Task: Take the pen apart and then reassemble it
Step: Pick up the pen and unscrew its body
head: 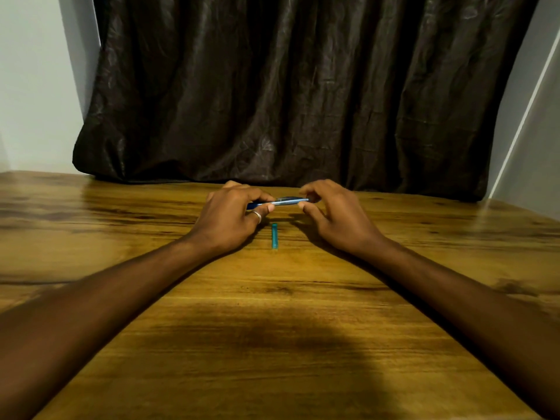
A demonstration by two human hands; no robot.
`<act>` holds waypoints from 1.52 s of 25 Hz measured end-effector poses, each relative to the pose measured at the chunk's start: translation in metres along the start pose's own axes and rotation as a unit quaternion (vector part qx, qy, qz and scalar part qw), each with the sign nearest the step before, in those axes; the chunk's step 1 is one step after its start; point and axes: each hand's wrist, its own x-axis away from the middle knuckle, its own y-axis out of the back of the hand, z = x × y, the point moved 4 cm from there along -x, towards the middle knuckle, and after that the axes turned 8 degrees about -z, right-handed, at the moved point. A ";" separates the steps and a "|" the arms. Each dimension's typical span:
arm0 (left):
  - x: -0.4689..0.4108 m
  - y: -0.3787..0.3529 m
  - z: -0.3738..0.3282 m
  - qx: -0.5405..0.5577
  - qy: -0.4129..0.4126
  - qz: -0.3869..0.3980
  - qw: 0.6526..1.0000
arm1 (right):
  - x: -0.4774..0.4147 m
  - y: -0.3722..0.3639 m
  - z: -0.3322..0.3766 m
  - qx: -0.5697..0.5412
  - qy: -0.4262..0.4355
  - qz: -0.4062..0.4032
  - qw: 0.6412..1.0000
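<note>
While a teal cap [274, 235] lies on the table [121, 237] toward its far edge, the left hand [230, 213] and right hand [330, 213] each pinch an end of the pen [286, 202]. Disassembly looks partly done; whether reassembly has begun cannot be told.

The pen [285, 202] was a slim blue and clear-bodied barrel, held roughly level above the table and running left to right. Its darker blue end [253, 205] showed at the left, and its pale, see-through stretch reached to the right, where the tip was hidden. A thin clip-like strip lay along its upper side. 1 separate piece, a short teal cap [274, 236], lay flat on the wood just nearer the camera than the pen, apart from it, its long axis pointing away from the viewer.
</note>
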 end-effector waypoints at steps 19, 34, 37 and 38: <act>-0.001 0.000 -0.001 -0.049 0.007 0.024 0.998 | 0.002 -0.002 -0.011 -0.047 -0.061 0.003 0.997; 0.002 0.006 0.000 -0.067 0.040 0.020 0.997 | 0.008 0.000 -0.021 0.022 -0.004 0.079 0.997; 0.002 0.007 -0.001 -0.060 0.044 0.016 0.997 | 0.006 -0.001 -0.012 0.082 0.106 0.112 0.985; 0.001 0.008 -0.001 -0.060 0.044 0.015 0.997 | 0.005 -0.002 -0.010 0.095 0.124 0.122 0.980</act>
